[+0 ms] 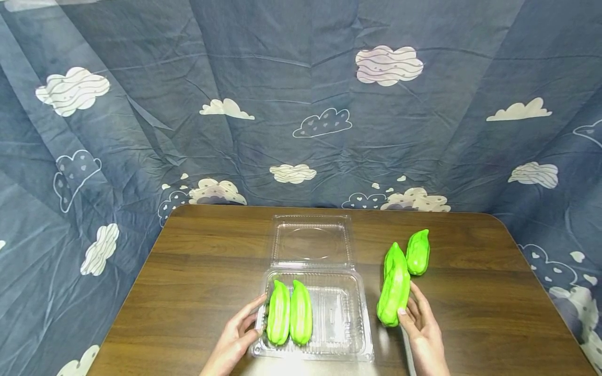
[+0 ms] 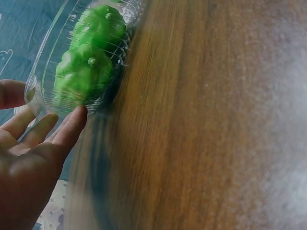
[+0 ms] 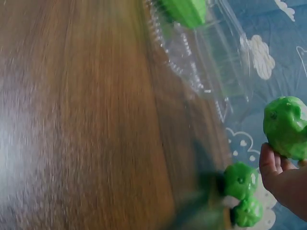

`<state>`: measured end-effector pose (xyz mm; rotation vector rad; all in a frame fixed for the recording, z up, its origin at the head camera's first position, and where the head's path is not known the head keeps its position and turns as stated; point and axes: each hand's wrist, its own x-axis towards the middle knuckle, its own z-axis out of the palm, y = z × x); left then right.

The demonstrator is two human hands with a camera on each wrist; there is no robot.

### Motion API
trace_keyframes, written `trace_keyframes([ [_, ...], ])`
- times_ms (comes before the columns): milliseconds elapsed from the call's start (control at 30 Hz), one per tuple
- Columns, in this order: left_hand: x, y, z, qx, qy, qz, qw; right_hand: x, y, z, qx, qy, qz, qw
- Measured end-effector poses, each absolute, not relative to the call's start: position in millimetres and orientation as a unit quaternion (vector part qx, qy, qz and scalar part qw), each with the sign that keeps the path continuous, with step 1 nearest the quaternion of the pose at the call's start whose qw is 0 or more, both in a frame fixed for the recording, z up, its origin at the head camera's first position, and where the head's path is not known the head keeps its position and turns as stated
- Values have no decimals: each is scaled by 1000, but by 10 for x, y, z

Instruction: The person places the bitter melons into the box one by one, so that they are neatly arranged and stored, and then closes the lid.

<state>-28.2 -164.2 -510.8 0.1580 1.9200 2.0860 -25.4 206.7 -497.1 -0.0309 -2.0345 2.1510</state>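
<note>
My right hand (image 1: 425, 334) holds a bright green, lumpy, elongated vegetable (image 1: 397, 292) above the table, right of a clear plastic container (image 1: 366, 318). Thumb and fingers are on its near end and right side. In the right wrist view, two similar green vegetables (image 3: 241, 179) lie beyond that hand; from the head one is partly hidden behind the held vegetable. My left hand (image 1: 235, 331) grips the container's left rim, fingertips and thumb spread along the edge. Inside, two green vegetables (image 1: 279, 313) lie side by side in the left half, pointed tips away from me.
The container's hinged lid (image 1: 311, 243) lies folded back flat on the wooden table (image 1: 202, 271). A loose green vegetable (image 1: 418, 253) rests at the back right. Behind the table hangs a blue cloth (image 1: 263, 62) with cloud prints.
</note>
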Motion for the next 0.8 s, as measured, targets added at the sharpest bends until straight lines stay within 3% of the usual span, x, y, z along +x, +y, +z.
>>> trace_keyframes([
  [333,-287,-1638,-5103,59,673,722,146,-238,1899,-4961,39,-658,748,78],
  [800,-289,-1636,-5127,53,681,714,150,-209,1670,-4792,2,-708,705,48],
])
